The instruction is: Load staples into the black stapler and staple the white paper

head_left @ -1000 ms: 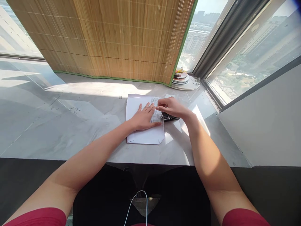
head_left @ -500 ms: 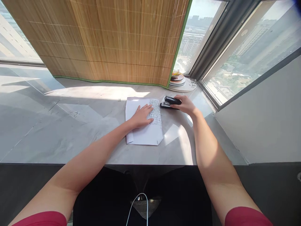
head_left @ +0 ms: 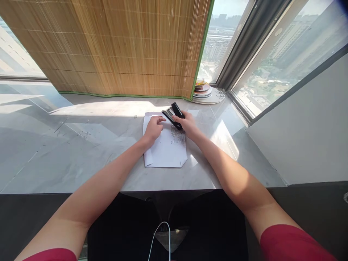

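A white sheet of paper (head_left: 163, 150) lies on the grey marble counter (head_left: 81, 152), with a patch of rows of staples (head_left: 178, 139) near its right edge. My right hand (head_left: 187, 125) grips a black stapler (head_left: 173, 114), lifted and tilted over the sheet's top edge with its jaws gaping. My left hand (head_left: 152, 128) rests on the upper part of the paper, fingers curled, its fingertips close to the stapler's front end.
A bamboo blind (head_left: 122, 47) hangs behind the counter. A stack of plates (head_left: 202, 90) sits on a round white tray (head_left: 217, 98) in the far right corner by the window. A white cable (head_left: 160, 235) lies in my lap below the counter edge.
My right hand picked the stapler up from the counter at the paper's right and brought it over the sheet's top edge. My left hand slid up the paper and curled its fingers.
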The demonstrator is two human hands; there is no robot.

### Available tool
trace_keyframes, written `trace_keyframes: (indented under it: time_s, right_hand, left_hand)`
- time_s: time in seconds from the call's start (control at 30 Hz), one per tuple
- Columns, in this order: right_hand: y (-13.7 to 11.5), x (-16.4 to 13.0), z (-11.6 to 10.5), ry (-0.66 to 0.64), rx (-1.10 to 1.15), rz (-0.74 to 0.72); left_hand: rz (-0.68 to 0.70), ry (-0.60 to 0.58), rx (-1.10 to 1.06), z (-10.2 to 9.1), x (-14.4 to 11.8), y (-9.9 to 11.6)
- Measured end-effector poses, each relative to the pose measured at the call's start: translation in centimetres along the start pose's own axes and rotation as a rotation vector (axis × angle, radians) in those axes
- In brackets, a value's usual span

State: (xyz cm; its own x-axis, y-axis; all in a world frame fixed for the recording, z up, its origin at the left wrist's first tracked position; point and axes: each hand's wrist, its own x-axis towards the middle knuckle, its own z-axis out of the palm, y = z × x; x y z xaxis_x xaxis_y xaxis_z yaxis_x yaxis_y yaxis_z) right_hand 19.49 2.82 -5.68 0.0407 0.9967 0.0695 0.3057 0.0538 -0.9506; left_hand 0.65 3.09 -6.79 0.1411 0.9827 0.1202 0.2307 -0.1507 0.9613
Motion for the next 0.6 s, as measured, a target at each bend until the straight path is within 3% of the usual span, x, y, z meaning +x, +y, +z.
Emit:
trace_keyframes:
  time_s: [0.07,0.13,0.37,0.6]
  right_hand:
    - [-0.1,0.1,-0.4,-0.017,-0.020,0.000]
    - [-0.1,0.2,-0.9,-0.051,-0.073,-0.015]
    - [-0.5,0.0,-1.6,-0.090,-0.232,-0.141]
    - [-1.0,-0.7,-0.4,-0.289,-0.380,-0.326]
  left_hand:
    - [-0.022,0.112,-0.097,-0.3,0.4,-0.3]
    - [-0.003,0.147,-0.161,-0.4,0.7,-0.4]
    - [-0.037,0.141,-0.319,-0.9,1.7,-0.5]
    - [-0.110,0.051,-0.480,-2.1,2.2,0.5]
